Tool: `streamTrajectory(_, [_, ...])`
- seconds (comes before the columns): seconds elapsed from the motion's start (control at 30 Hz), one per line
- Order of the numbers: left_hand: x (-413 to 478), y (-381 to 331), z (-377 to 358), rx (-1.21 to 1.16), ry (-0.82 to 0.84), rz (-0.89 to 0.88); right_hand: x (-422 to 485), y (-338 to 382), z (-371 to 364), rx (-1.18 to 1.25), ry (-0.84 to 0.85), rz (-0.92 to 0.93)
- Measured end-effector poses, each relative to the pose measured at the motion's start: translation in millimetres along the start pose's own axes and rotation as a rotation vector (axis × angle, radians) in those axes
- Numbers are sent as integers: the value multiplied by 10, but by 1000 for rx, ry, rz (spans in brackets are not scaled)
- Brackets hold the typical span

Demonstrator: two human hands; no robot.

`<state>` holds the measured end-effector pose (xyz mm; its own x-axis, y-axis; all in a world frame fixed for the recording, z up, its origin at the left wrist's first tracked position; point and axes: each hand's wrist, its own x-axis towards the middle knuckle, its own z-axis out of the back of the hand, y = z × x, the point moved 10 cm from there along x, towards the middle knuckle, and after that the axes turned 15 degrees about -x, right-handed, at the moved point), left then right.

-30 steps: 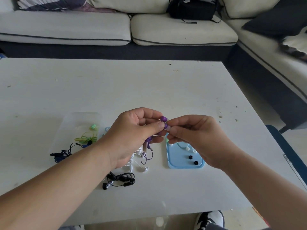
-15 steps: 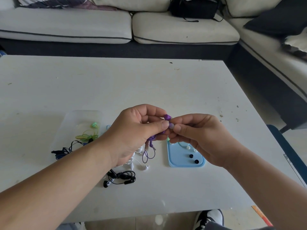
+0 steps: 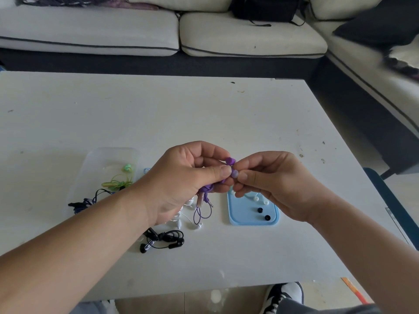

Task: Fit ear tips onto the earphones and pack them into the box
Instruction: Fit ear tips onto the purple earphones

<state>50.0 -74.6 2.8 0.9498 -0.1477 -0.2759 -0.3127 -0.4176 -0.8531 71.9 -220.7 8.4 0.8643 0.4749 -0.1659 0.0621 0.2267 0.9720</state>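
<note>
Fingers (image 3: 217,173) pinch purple earphones (image 3: 230,160) above blue tray (image 3: 252,222).

Left hand (image 3: 181,182) and right hand (image 3: 278,184) shifted slightly to the right together, purple earbud (image 3: 230,160) carried right with them, pale purple ear tip (image 3: 235,173) now more exposed between the left thumb and the right fingertips

The left hand (image 3: 179,177) hides most of the purple earphones (image 3: 230,160) it grips.

Purple earphones (image 3: 230,160) held up, pale ear tip (image 3: 234,173) against a bud
</note>
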Motion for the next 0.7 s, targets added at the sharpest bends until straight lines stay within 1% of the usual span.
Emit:
streamTrajectory(0.1, [5,43,17,-30,-16,39,-16,78,87,-193,-96,49])
streamTrajectory(0.13, [8,50,23,-47,-22,46,-23,104,114,-217,-131,62])
streamTrajectory(0.2, [10,45,28,-92,-32,40,-32,112,132,-162,-163,55])
streamTrajectory(0.3, [17,15,43,-118,-50,-2,-22,38,66,-3,-129,-9])
streamTrajectory(0.37, [24,16,65,-116,-69,-17,-11,-7,15,54,-103,-42])
streamTrajectory(0.7, [36,-10,80,-96,-71,-33,8,-44,42,90,-116,-29])
